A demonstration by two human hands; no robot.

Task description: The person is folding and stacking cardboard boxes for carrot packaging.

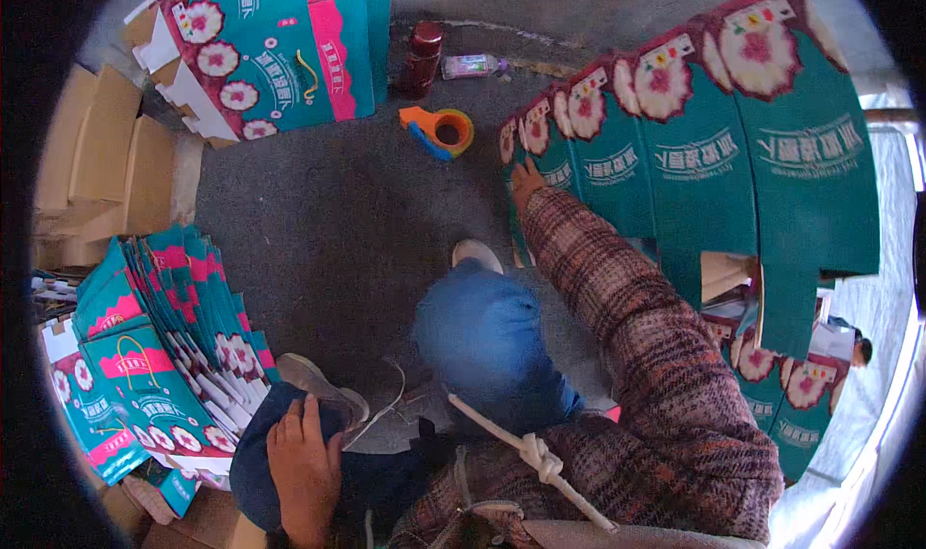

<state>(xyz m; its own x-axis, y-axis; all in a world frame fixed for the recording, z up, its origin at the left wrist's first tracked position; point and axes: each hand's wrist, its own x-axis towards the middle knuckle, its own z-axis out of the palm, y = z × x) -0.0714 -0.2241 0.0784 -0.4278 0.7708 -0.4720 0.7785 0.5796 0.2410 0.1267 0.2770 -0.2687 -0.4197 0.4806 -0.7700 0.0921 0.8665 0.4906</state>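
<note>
The right hand (527, 184), at 1 o'clock, touches the near end of a row of green boxes (709, 168), which stand at 2 o'clock; I can't tell if its fingers grip them. The left hand (305, 467), at 7 o'clock, rests loose and flat on a blue trouser leg (253, 462). An orange and blue tape holder (421, 123) sits at 12 o'clock, and folded green and pink boxes (145, 380) at 8 o'clock.

Dark grey floor (309, 250), paler toward the top; bright whitish surface (895, 221) far right
</note>
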